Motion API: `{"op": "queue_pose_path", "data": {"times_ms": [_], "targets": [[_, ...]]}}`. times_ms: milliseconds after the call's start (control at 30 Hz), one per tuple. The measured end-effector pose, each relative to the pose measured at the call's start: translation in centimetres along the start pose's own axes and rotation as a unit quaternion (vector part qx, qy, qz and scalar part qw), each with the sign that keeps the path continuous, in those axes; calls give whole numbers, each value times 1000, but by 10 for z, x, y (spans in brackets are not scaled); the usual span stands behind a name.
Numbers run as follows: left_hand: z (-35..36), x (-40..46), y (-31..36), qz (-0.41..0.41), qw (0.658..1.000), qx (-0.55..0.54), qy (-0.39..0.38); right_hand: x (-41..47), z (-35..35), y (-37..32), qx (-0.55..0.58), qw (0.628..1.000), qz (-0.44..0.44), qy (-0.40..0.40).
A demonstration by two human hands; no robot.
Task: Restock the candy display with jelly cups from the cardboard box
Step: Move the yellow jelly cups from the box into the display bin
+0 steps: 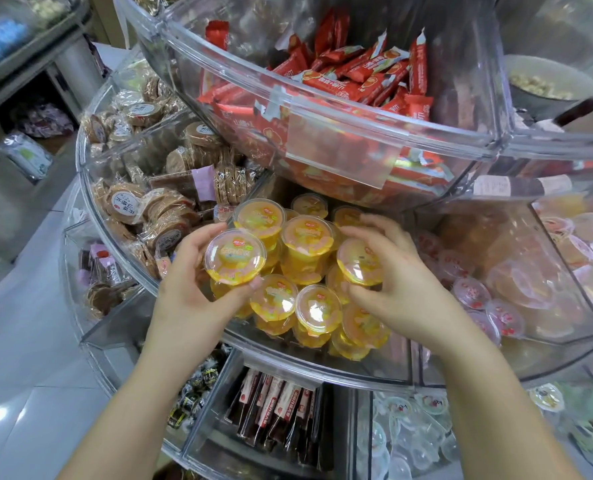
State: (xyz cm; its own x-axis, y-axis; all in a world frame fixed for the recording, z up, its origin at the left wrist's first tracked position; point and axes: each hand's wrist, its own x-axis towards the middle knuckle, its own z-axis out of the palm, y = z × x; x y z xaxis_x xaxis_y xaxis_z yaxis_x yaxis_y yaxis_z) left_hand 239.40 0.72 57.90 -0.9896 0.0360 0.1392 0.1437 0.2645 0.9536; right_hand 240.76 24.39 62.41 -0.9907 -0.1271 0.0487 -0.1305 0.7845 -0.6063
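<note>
Several yellow jelly cups (307,249) with clear domed lids fill the middle compartment of a round clear plastic candy display (323,367). My left hand (191,289) holds one jelly cup (234,256) upright at the compartment's left side, fingers wrapped under and behind it. My right hand (392,278) grips another jelly cup (359,261), tilted, on the right side of the pile. The cardboard box is out of view.
Above hangs a tier with red wrapped bars (357,77). Round wrapped cookies (149,206) fill the compartment to the left, pink jelly cups (496,306) the one to the right. The tier below holds dark stick packs (274,410) and clear cups (402,434). Grey floor lies at the left.
</note>
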Motion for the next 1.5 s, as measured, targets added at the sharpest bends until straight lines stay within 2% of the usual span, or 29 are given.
{"op": "queue_pose_path", "data": {"times_ms": [100,300,467,600,767,1267,1500], "targets": [[-3,0,-2,-1,1000,17,4,1,4,0,15,999,-10,39],[-8,-1,-1,33,996,78,17,-1,5,4,14,999,-21,35],[-9,1,6,40,992,116,10,-9,3,-13,10,982,-75,173],[-10,2,4,37,992,118,-6,-12,9,-29,10,965,-139,223],[-7,6,6,52,984,169,-9,-13,27,-39,36,966,-159,199],[-11,12,3,74,983,166,-32,-14,41,-39,48,974,-150,161],[-13,2,3,62,989,131,2,-16,43,-41,55,976,-140,157]]}}
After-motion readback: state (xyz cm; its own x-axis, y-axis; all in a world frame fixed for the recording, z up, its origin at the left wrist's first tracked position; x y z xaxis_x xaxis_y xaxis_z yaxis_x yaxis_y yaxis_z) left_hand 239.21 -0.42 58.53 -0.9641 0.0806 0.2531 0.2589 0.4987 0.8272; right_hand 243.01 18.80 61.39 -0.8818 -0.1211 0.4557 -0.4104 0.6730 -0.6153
